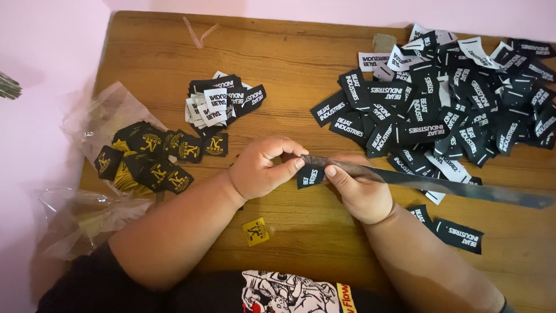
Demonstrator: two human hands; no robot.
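At frame centre, the left hand [263,168] and right hand [359,194] pinch a dark strip [440,185] above the table [162,52], stretching it taut rightward below the label heap [452,110].

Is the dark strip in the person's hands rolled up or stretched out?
Stretched out: the dark strip runs flat from both hands' fingertips toward the table's right edge, with no coil visible.

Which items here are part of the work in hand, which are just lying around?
In hand: left hand and right hand pinch a small black label and a long dark strip.

Lying about: big label pile, small stack, yellow-print labels on plastic bag, yellow tag.
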